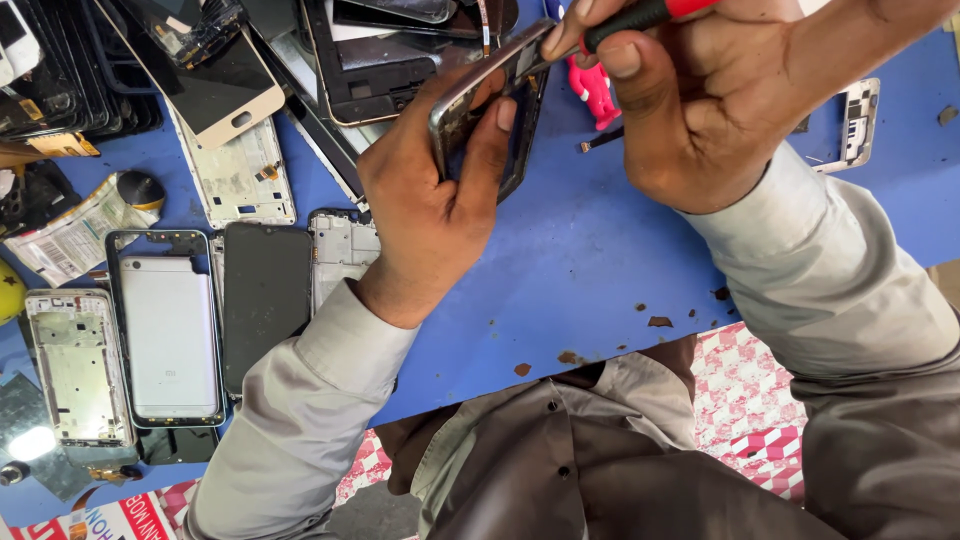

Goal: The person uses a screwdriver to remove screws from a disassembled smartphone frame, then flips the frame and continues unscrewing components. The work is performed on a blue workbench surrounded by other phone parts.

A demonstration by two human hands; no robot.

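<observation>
Phone frame (480,110) held tilted above blue table (590,260), gripped by left hand (430,200), thumb pressed on its inner side. Red-and-black screwdriver (640,12) pinched in closed right hand (690,100), tip hidden at frame's upper edge. Silver phone back (168,335), dark screen panel (265,300) and bare metal chassis (78,365) laid side by side at left of table. More stripped phones (380,60) heaped beyond frame. Small pink object (595,90) seen behind hands.
</observation>
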